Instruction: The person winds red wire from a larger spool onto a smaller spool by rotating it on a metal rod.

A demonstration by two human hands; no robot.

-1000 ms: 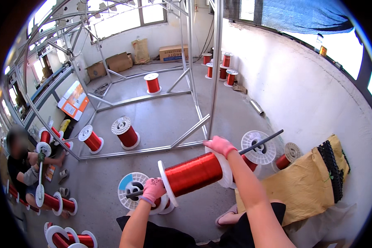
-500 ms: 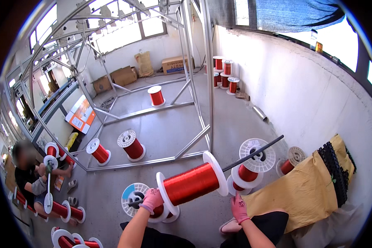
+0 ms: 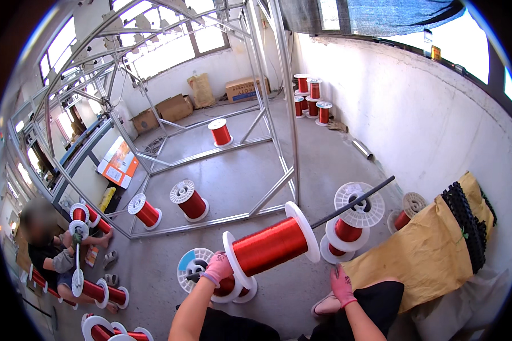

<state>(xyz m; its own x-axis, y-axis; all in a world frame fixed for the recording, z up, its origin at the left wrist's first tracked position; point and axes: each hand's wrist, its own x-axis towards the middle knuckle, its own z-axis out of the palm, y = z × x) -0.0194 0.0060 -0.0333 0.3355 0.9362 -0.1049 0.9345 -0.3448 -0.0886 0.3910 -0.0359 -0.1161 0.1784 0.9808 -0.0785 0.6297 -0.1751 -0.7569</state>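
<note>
A person in pink gloves is lifting a large spool (image 3: 271, 245) of red wire threaded on a dark rod (image 3: 352, 202), holding it above a concrete floor (image 3: 301, 165). The left hand (image 3: 218, 268) is gripping the near end of the rod beside the spool's white flange, fingers clenched around it. The right hand (image 3: 342, 284) is hanging low by the person's knee, fingers loosely released and holding nothing, well apart from the rod; a second ago it was up on the far flange, and half a second ago it was already dropping away. The spool is tilting, its far end higher, and the rod's free tip is pointing up toward a white wall (image 3: 415, 113).

Just behind the lifted spool, smaller red spools (image 3: 347, 227) are standing on the floor beside a yellow sack (image 3: 432, 250) draped with black chain-like material (image 3: 466, 221). A bare metal frame (image 3: 279, 102) is rising over the floor, with more spools (image 3: 190, 200) lined along its base and another (image 3: 220, 132) inside it. At far left a second person (image 3: 51, 250) is sitting among spools, handling one on a rod. The view is sitting slightly lower and nearer than a second ago.
</note>
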